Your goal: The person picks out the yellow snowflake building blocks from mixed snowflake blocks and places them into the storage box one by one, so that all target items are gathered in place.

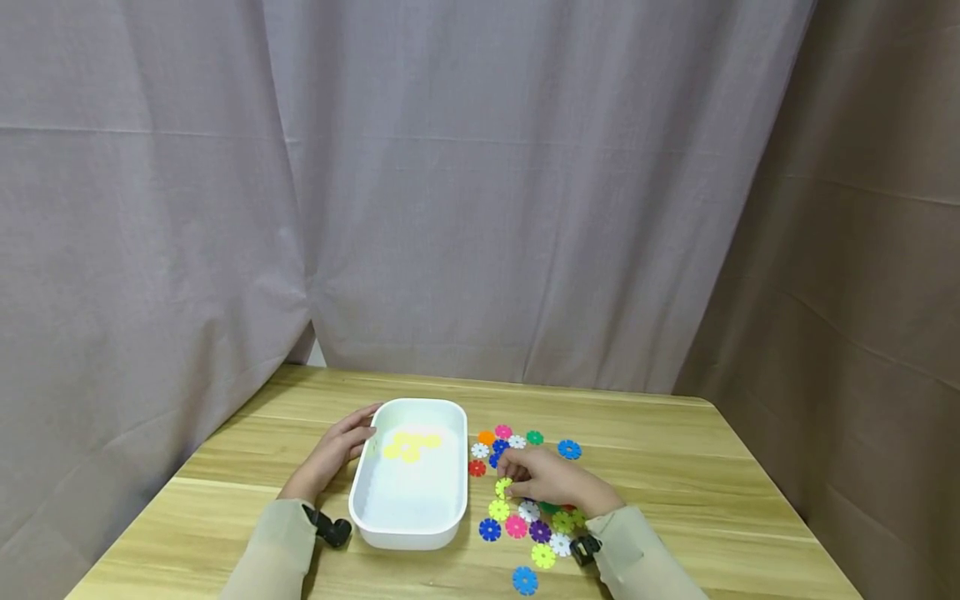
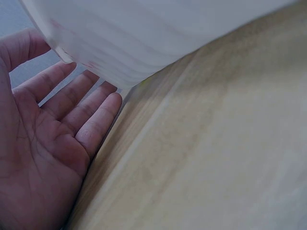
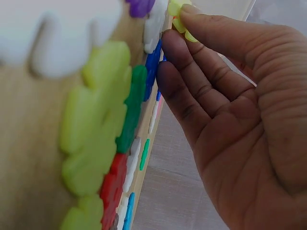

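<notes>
A white plastic bin (image 1: 408, 500) stands on the table with several yellow snowflake discs (image 1: 410, 451) inside. At its left side, my left hand (image 1: 335, 454) touches the wall near the rim. In the left wrist view, the fingers of that left hand (image 2: 57, 124) lie nearly straight against the bin's outer wall (image 2: 129, 43). Right of the bin, my right hand (image 1: 551, 477) pinches a yellow snowflake disc (image 1: 503, 488) between thumb and finger. The right wrist view shows this yellow disc (image 3: 176, 8) at the thumb tip, partly hidden by the hand (image 3: 230, 110).
Loose snowflake discs lie around my right hand, among them a purple disc (image 1: 540, 532), a red disc (image 1: 477, 468), an orange disc (image 1: 487, 437) and a light-blue disc (image 1: 525, 581). Grey curtains (image 1: 487, 208) hang behind the wooden table (image 1: 712, 500).
</notes>
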A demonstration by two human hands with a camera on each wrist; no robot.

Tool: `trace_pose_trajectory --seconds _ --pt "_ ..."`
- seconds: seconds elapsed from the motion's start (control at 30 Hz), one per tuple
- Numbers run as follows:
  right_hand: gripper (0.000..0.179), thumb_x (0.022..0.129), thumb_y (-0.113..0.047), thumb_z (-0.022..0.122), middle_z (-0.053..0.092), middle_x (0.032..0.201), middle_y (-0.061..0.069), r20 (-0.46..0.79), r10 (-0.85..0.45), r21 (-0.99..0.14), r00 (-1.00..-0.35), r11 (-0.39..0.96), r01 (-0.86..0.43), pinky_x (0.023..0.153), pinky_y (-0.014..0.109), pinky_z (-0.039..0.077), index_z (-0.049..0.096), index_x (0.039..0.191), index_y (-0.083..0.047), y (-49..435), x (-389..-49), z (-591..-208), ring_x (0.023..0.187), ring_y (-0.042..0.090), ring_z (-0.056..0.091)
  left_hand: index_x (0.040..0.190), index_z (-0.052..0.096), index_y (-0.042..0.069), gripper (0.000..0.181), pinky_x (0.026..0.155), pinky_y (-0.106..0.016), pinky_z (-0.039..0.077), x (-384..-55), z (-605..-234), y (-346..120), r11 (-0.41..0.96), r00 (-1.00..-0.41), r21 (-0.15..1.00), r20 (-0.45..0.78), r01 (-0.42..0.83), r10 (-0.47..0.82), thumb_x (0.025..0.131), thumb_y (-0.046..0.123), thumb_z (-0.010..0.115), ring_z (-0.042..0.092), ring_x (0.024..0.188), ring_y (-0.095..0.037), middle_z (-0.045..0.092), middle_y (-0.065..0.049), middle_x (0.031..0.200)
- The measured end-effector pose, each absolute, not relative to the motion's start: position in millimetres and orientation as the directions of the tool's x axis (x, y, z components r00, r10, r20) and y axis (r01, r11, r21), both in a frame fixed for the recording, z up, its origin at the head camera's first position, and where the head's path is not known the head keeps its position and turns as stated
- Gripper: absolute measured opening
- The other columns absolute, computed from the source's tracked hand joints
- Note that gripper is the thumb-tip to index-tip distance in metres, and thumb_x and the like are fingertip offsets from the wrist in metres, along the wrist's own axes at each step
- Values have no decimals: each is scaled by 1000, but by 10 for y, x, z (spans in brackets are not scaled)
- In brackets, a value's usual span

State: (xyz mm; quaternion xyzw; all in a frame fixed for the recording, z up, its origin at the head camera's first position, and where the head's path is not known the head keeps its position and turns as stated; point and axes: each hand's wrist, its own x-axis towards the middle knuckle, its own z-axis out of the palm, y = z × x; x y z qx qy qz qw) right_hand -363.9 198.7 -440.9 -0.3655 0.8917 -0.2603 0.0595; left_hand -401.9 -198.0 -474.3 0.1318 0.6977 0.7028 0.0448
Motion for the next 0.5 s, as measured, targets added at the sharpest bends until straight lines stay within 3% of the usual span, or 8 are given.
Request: trace_pose_trajectory --seconds 0.27,0.5 --pt "14 94 -13 72 66 92 -12 91 -678 -536 -729 584 -610 76 22 56 66 104 -21 1991 -3661 -4403 85 3 62 153 43 9 53 96 -29 54 -4032 -4745 -1998 -26 -959 992 130 127 253 101 16 55 53 130 -35 49 -23 145" --pt "12 95 -14 71 68 92 -7 143 -673 -641 -725 496 -586 72 26 57 67 106 -18 1993 -3644 -4285 83 10 64 153 43 9 54 97 -29 53 -4041 -4756 -1991 -20 -962 993 118 117 246 101 17 57 54 129 -32 49 -22 147"
